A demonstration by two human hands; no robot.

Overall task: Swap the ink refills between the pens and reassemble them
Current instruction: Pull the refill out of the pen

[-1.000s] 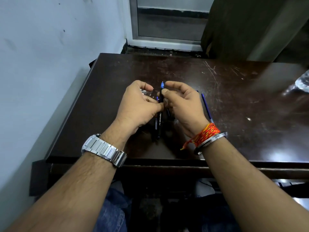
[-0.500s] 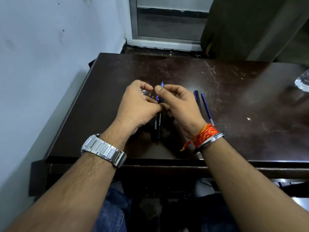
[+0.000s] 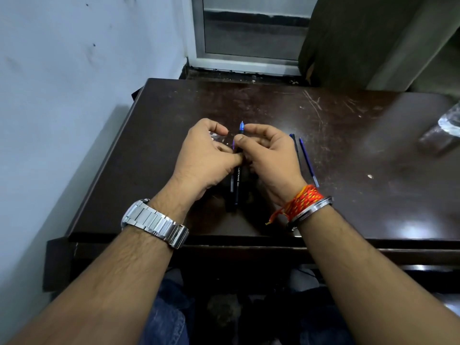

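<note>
Both hands meet over the middle of the dark wooden table (image 3: 348, 195). My left hand (image 3: 206, 158) grips the black pen barrel (image 3: 236, 185), which has white lettering and points towards me. My right hand (image 3: 268, 158) pinches the pen's front end, where a blue tip (image 3: 241, 127) sticks out above the fingers. Something clear and shiny (image 3: 216, 138) shows behind my left hand's fingers; I cannot tell what it is. To the right of my right hand lie a black pen part (image 3: 295, 148) and a thin blue refill (image 3: 308, 163), side by side on the table.
A white wall runs along the table's left side. A clear plastic object (image 3: 448, 123) sits at the table's far right edge. Behind the table are a door frame (image 3: 249, 58) and a dark curtain (image 3: 361, 41). The table's front edge is under my wrists.
My right hand's fingers have shifted slightly along the pen's front end. The black pen part and refill to the right, partly hidden before, are now both in view.
</note>
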